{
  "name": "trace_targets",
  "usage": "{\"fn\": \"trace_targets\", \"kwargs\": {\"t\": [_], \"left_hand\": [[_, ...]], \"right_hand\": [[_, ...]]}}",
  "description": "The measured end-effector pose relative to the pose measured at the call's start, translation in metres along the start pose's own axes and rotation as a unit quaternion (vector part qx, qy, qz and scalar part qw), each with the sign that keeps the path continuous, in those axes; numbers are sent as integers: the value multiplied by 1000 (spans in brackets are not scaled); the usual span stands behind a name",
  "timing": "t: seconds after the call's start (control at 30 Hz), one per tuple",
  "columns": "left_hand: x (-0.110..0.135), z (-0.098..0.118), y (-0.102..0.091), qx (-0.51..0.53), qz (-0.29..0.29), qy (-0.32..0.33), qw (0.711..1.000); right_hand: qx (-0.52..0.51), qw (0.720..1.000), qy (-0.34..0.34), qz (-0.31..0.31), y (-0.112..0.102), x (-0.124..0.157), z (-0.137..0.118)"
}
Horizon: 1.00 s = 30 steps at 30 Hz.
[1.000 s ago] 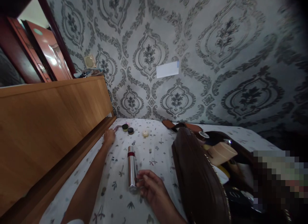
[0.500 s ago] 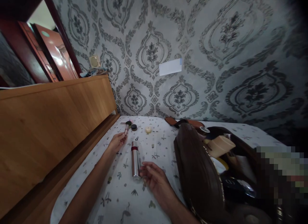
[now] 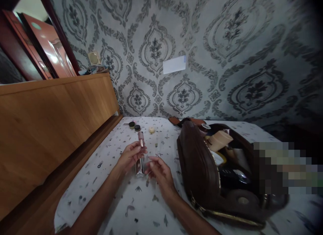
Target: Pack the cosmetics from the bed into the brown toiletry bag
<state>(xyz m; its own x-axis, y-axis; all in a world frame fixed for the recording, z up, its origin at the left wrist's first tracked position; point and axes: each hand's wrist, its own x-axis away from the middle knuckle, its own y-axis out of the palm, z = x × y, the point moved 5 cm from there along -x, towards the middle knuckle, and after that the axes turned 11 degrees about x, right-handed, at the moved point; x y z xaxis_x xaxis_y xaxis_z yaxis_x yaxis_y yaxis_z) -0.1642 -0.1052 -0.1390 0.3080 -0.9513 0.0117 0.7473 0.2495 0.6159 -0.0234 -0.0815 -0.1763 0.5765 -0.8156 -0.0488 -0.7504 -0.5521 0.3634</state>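
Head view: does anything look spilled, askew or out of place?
No spill is visible. The white paper on the wall sits askew, right end higher than left. The brown bag, beside the right hand, gapes unzipped.

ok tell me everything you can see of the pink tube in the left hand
The pink tube looks slim, shiny and plastic, with a darker pink end and a paler section below it. The left hand holds it over the patterned sheet, darker end pointing away towards the wall, its grip hiding the lower part.
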Motion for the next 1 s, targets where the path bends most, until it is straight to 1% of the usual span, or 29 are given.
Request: {"fn": "trace_targets", "kwargs": {"t": [0.13,0.23,0.33,0.47,0.57,0.63,0.87,0.93,1.0], "left_hand": [[10,-4,15,-44,-35,15,998],[15,-5,22,-80,-49,26,995],[18,-8,24,-104,-60,22,992],[20,-13,25,-139,-89,29,986],[22,-17,27,-134,-123,22,983],[22,-19,28,-122,-133,14,983],[22,-17,24,-148,-95,14,984],[21,-13,21,-170,-69,31,982],[21,-7,19,-193,-42,68,978]], "right_hand": [[12,1000,1,8,-1,0,0],[15,1000,-4,5,0,1,-1],[17,1000,-13,9,-1,1,-2],[12,1000,-16,11,-1,0,-1],[7,1000,-10,-3,0,-1,1],[3,1000,-4,-12,0,-2,1],[-9,1000,1,1,-2,-4,3],[-9,1000,3,6,-2,-5,4],[-10,1000,6,13,-3,-6,6]]}}
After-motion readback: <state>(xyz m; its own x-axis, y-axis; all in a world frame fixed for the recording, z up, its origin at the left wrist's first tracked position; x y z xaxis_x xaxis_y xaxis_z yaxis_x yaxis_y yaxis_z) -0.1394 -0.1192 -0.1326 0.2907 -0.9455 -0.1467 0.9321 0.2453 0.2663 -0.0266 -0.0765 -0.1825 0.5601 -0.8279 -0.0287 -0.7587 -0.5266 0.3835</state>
